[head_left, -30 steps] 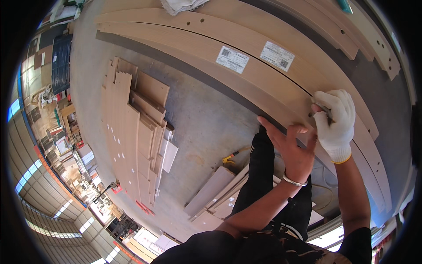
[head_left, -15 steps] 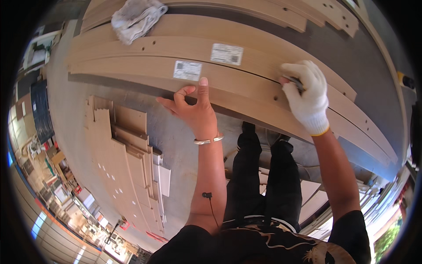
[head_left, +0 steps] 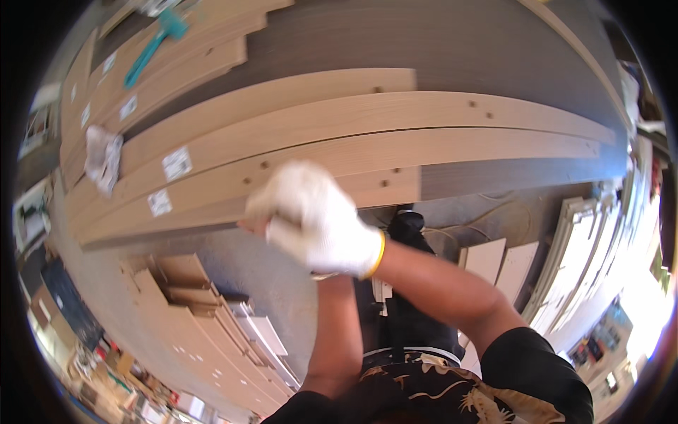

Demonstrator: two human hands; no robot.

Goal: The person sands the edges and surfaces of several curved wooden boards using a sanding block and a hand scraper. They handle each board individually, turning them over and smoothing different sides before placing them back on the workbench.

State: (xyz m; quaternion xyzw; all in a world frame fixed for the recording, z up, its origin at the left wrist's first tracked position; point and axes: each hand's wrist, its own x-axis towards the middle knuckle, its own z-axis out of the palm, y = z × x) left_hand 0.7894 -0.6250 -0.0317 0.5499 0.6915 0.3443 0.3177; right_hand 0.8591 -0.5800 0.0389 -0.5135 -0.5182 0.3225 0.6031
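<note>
Nearest me, the bare left forearm point(head_left: 335, 332) runs up behind the gloved right hand point(head_left: 311, 215), which covers the left hand so fully that I cannot tell its grip. The right fingers are curled well in, but the glove is blurred, and whether they pinch anything I can't make out. Behind the glove lies the front curved board point(head_left: 452, 146), with the back curved board point(head_left: 339, 116) alongside, a thin dark gap between them; each bears a white label near its left part. Shorter planks point(head_left: 332, 85) show along both outer sides. A crumpled white cloth point(head_left: 104, 159) sits toward the left. Past it, a teal mallet point(head_left: 148, 56) rests on more boards, and the dark bench point(head_left: 459, 49) stretches away behind.
</note>
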